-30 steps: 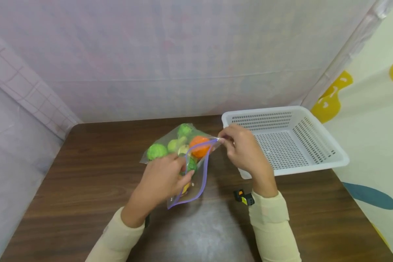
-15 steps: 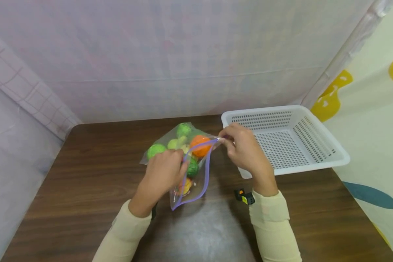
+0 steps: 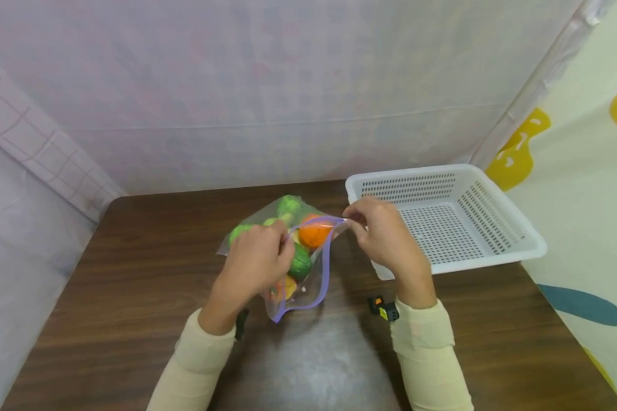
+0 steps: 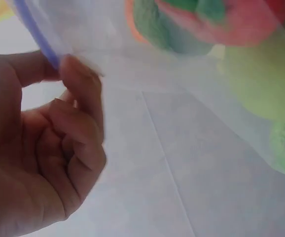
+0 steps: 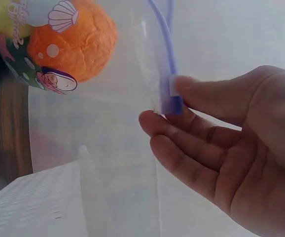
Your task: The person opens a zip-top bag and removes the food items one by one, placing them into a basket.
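Note:
A clear zip bag (image 3: 325,279) with a purple seal lies tilted over the table, its mouth gaping toward me. Inside show a bright orange round piece (image 3: 315,234), a dark green one (image 3: 300,265), a yellow-red one (image 3: 286,288) and light green balls (image 3: 289,205). In the left wrist view a red piece (image 4: 246,24) also shows through the film. My left hand (image 3: 254,260) pinches the purple edge on the left side between thumb and index finger. At the other end of the seal, my right hand (image 5: 221,143) pinches the corner by the zip's end (image 5: 172,101).
A white perforated plastic basket (image 3: 493,263) stands to the right, just behind my right hand. The brown wooden table (image 3: 133,319) ends at a pale cloth wall (image 3: 236,154) at the back. A small black and yellow device (image 3: 383,309) sits at my right wrist.
My left hand has shifted its fingers up along the bag's edge, and its thumb has drawn in. The bag's near corner has moved slightly right. My right hand keeps its pinch almost unmoved.

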The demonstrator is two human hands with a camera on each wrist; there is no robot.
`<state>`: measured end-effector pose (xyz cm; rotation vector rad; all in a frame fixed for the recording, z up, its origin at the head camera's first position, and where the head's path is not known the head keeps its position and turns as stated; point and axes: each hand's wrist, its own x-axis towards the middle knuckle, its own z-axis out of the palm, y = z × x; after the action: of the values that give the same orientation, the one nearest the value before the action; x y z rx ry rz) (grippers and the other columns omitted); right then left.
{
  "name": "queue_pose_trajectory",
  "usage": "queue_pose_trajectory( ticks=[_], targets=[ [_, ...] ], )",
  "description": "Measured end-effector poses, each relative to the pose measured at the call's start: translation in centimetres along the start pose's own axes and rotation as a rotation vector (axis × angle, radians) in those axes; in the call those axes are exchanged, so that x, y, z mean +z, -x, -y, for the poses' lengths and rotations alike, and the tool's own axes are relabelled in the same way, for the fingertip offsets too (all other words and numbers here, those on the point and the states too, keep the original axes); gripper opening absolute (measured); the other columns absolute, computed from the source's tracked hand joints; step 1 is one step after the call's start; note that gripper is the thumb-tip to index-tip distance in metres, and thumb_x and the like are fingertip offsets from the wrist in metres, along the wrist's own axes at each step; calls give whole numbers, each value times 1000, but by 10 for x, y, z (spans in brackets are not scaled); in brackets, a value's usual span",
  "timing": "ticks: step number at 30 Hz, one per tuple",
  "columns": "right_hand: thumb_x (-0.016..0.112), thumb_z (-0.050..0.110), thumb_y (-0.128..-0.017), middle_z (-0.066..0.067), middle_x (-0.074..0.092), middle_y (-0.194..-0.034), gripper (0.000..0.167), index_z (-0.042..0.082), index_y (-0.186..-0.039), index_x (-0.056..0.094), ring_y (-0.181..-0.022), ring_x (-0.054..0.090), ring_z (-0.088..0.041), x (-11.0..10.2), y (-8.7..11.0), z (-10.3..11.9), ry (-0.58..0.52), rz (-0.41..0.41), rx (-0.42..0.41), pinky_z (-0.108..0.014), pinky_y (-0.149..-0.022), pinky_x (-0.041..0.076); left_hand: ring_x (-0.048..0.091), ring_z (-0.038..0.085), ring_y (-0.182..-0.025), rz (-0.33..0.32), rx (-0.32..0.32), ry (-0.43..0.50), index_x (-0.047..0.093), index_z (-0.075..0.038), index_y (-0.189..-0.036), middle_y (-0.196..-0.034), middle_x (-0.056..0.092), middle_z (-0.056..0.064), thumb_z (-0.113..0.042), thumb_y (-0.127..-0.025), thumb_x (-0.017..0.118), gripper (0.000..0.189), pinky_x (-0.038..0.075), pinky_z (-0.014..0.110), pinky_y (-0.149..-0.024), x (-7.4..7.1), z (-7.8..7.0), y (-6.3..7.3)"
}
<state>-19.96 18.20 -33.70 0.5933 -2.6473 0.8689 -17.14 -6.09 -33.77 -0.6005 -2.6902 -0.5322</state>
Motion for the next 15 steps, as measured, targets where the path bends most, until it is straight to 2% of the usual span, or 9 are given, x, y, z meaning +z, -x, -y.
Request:
queue_pose_trajectory(
  ticks=[4,7,12,15],
  targets=[
    [75,9,-90,-7,67,-91,7,6,-97,73,-82,61,-24,0,-1,3,42,28,16,-37,-75,52,36,11,-43,-106,16,52,56,-8,-74,-55,43,-2,-16,-95,63,23,29,25,-43,-3,1,-3],
    [77,10,-89,-5,65,-89,8,8,-95,72,-81,60,-24,-1,1,7,68,22,14,-37,-74,50,36,9,-42,-156,16,99,61,-6,-79,-57,51,0,-16,-95,65,19,29,23,-41,-5,0,-4],
    [77,9,-87,-4,63,-84,8,8,-90,69,-75,60,-21,-2,5,27,57,-58,-83,-32,-68,51,41,8,-42,-212,24,140,66,-3,-83,-66,66,4,-14,-93,67,15,33,23,-40,-6,0,-6],
    [79,12,-86,-2,66,-83,10,9,-90,70,-71,62,-17,2,8,43,57,-28,-134,-28,-64,52,50,10,-45,-269,48,148,68,-2,-84,-69,70,6,-11,-92,68,12,38,23,-41,-7,0,-7]
  ],
)
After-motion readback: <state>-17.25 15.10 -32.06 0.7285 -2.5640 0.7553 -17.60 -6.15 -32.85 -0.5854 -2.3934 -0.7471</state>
